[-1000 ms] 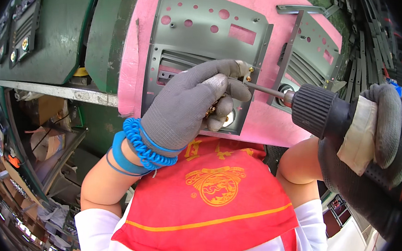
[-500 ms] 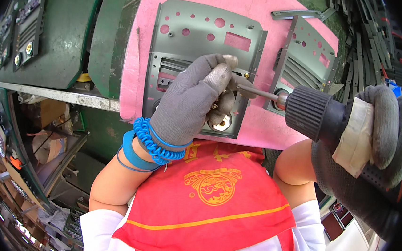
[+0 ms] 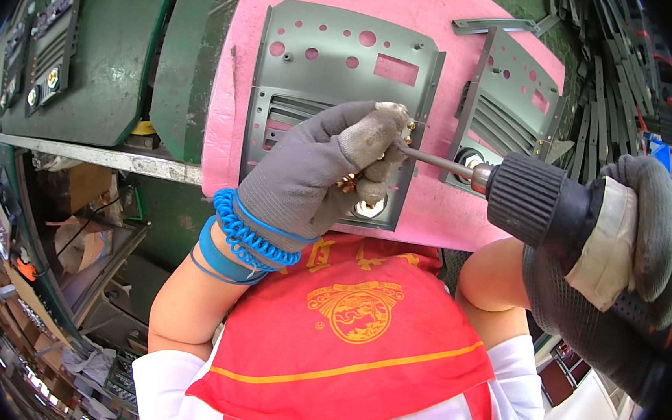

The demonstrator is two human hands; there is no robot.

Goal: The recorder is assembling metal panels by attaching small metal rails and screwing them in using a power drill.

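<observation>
My left hand (image 3: 312,157), in a grey glove, is closed in a pinch over the right side of a grey-green metal panel (image 3: 327,75). Small brass-coloured screws (image 3: 347,182) show between its curled fingers. A power screwdriver (image 3: 526,197) is gripped in my gloved right hand (image 3: 650,235). Its bit points left and meets my left fingertips; what sits at the tip is hidden by them. Near those fingertips, a brass-coloured fastener (image 3: 411,127) stands at the panel's right edge. A round shiny part (image 3: 369,209) shows at the panel's lower end, partly covered by my hand.
Under the panel lies a pink sheet (image 3: 227,134). A second slotted panel (image 3: 520,96) rests to the right, with a narrow metal strip (image 3: 493,23) above it. Long metal strips (image 3: 603,81) are heaped at the far right. More fitted panels (image 3: 52,49) lie on the green bench at left.
My left fingertips have shifted slightly right and down, toward the panel's right edge. The screwdriver has moved a little right and down, its bit still at those fingertips.
</observation>
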